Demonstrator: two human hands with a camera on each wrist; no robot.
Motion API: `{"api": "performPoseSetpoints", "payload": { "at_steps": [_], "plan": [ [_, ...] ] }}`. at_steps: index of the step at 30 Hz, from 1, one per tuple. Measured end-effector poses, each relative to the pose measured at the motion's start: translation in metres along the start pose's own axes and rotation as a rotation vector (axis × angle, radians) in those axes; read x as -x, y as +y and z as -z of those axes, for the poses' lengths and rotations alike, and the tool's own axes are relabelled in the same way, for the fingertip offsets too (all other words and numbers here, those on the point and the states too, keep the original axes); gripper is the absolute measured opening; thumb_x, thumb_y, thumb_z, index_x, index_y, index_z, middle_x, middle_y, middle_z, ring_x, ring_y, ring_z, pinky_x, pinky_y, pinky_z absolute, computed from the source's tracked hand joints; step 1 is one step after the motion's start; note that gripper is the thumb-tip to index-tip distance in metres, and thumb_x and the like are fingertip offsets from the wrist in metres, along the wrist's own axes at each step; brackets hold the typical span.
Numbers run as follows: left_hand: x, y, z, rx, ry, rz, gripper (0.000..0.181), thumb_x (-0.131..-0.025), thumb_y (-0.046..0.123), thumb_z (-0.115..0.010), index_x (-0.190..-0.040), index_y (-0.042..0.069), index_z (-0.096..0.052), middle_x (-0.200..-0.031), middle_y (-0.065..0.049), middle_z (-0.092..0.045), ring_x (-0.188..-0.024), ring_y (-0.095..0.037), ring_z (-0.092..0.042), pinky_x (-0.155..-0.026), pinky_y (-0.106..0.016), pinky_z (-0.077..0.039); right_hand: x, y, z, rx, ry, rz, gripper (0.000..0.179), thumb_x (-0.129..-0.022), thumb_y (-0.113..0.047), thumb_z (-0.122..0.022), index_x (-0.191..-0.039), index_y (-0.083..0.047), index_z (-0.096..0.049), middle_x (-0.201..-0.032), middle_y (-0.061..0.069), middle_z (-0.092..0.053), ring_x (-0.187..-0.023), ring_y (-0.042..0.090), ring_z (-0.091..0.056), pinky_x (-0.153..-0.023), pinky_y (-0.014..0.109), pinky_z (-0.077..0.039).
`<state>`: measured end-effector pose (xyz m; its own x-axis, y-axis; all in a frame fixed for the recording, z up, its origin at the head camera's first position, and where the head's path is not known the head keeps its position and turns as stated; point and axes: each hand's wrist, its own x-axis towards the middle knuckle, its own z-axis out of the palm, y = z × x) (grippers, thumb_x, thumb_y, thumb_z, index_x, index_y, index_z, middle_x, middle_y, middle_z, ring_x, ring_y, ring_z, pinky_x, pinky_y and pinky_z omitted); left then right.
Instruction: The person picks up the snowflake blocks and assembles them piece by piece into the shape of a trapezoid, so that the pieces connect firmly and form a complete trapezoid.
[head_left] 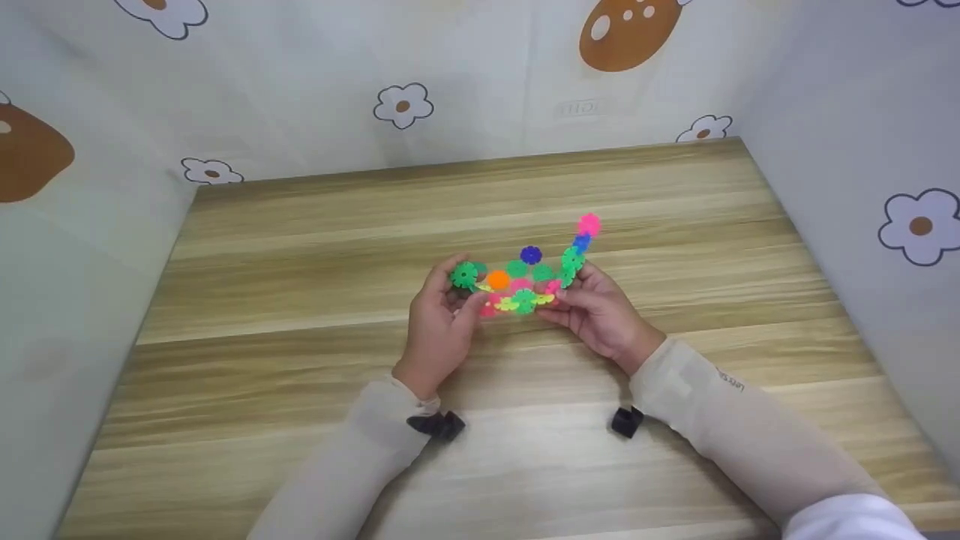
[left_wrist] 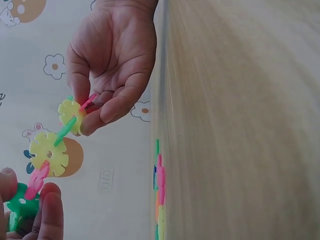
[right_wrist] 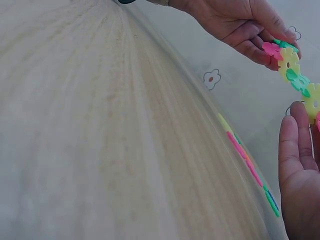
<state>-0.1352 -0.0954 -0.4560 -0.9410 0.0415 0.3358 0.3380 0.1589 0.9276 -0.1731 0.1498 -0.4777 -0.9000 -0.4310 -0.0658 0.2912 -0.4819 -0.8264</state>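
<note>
Flower-disc chain (head_left: 525, 302) held up mid-frame!
On my feed the left hand (head_left: 439, 326) curls its fingers snugly near the left end; the right hand (head_left: 604, 319) pinches tight, wooden surface (head_left: 285, 382) below.

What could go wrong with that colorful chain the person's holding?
The chain runs between the left hand and right hand, its pieces joined at slots, so a tug might pop it apart. Its pink tip sticks out past the right hand and could get bumped. Loose pieces lie on the table nearby; a hand might scatter them.
</note>
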Motion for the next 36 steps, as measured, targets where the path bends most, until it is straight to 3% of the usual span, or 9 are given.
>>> {"api": "performPoseSetpoints", "payload": {
  "at_steps": [4, 8, 12, 16, 19, 23, 26, 30, 36],
  "plan": [
    [-0.001, -0.002, 0.001, -0.023, -0.047, 0.078, 0.057, -0.098, 0.008, -0.075, -0.149, 0.005, -0.051, -0.132, -0.021, -0.063, -0.101, -0.023, -0.07, -0.084, -0.028, -0.061, -0.001, -0.001, 0.0, 0.003, 0.058, 0.026, 0.026, -0.103, 0.007, -0.047, -0.115, -0.014, -0.056, -0.105, 0.003, -0.079, -0.094, 0.022, -0.077, -0.089, 0.042, -0.063],
    [-0.003, -0.003, 0.001, -0.062, -0.127, 0.183, 0.056, -0.1, 0.015, -0.073, -0.151, 0.005, -0.051, -0.136, -0.02, -0.063, -0.102, -0.025, -0.072, -0.087, -0.03, -0.062, -0.004, -0.001, 0.001, 0.029, 0.203, 0.05, 0.021, -0.104, 0.004, -0.046, -0.105, -0.015, -0.054, -0.095, 0.0, -0.078, -0.086, 0.021, -0.075, -0.084, 0.041, -0.063],
    [-0.005, -0.005, 0.004, -0.131, -0.16, 0.24, 0.048, -0.109, 0.02, -0.055, -0.153, 0.001, -0.048, -0.14, -0.015, -0.061, -0.104, -0.028, -0.069, -0.088, -0.037, -0.059, -0.006, -0.003, 0.002, 0.053, 0.36, 0.073, 0.017, -0.105, 0.001, -0.043, -0.101, -0.016, -0.048, -0.09, 0.0, -0.075, -0.081, 0.019, -0.071, -0.078, 0.038, -0.06],
    [-0.009, -0.006, 0.009, -0.224, -0.137, 0.295, 0.046, -0.107, 0.009, -0.043, -0.152, -0.001, -0.048, -0.147, -0.015, -0.056, -0.109, -0.031, -0.059, -0.097, -0.044, -0.051, -0.008, -0.005, 0.004, 0.067, 0.459, 0.093, 0.015, -0.105, -0.002, -0.041, -0.102, -0.016, -0.044, -0.09, 0.0, -0.072, -0.081, 0.019, -0.066, -0.074, 0.033, -0.054],
    [-0.011, -0.007, 0.012, -0.332, -0.206, 0.349, 0.053, -0.103, 0.002, -0.041, -0.155, -0.003, -0.045, -0.156, -0.018, -0.048, -0.13, -0.032, -0.053, -0.116, -0.046, -0.042, -0.009, -0.005, 0.005, 0.078, 0.473, 0.089, 0.013, -0.106, -0.003, -0.039, -0.104, -0.015, -0.044, -0.091, 0.001, -0.07, -0.082, 0.02, -0.063, -0.072, 0.033, -0.051],
    [-0.011, -0.007, 0.015, -0.437, -0.338, 0.408, 0.055, -0.103, 0.005, -0.042, -0.158, -0.001, -0.041, -0.163, -0.018, -0.043, -0.153, -0.032, -0.038, -0.128, -0.047, -0.029, -0.01, -0.004, 0.005, 0.091, 0.452, 0.086, 0.012, -0.106, -0.003, -0.039, -0.105, -0.014, -0.042, -0.09, 0.001, -0.068, -0.08, 0.021, -0.061, -0.072, 0.033, -0.051],
    [-0.011, -0.007, 0.016, -0.453, -0.363, 0.42, 0.053, -0.103, 0.005, -0.045, -0.156, 0.001, -0.046, -0.153, -0.018, -0.054, -0.148, -0.033, -0.046, -0.124, -0.049, -0.035, -0.009, -0.004, 0.005, 0.094, 0.441, 0.088, 0.011, -0.105, -0.003, -0.04, -0.105, -0.014, -0.041, -0.09, 0.001, -0.067, -0.08, 0.021, -0.061, -0.071, 0.033, -0.051],
    [-0.012, -0.009, 0.017, -0.468, -0.353, 0.415, 0.048, -0.102, 0.001, -0.046, -0.15, -0.001, -0.053, -0.135, -0.017, -0.062, -0.127, -0.033, -0.058, -0.114, -0.049, -0.046, -0.009, -0.004, 0.005, 0.104, 0.436, 0.079, 0.01, -0.105, -0.004, -0.041, -0.107, -0.013, -0.041, -0.092, 0.003, -0.066, -0.081, 0.021, -0.06, -0.071, 0.034, -0.051],
    [-0.014, -0.01, 0.018, -0.522, -0.364, 0.441, 0.04, -0.104, 0.002, -0.047, -0.14, -0.006, -0.061, -0.143, -0.021, -0.062, -0.128, -0.032, -0.058, -0.116, -0.048, -0.045, -0.009, -0.005, 0.005, 0.111, 0.431, 0.07, 0.009, -0.104, -0.003, -0.043, -0.107, -0.013, -0.043, -0.095, 0.007, -0.067, -0.082, 0.022, -0.061, -0.071, 0.034, -0.051]
  ]
}}
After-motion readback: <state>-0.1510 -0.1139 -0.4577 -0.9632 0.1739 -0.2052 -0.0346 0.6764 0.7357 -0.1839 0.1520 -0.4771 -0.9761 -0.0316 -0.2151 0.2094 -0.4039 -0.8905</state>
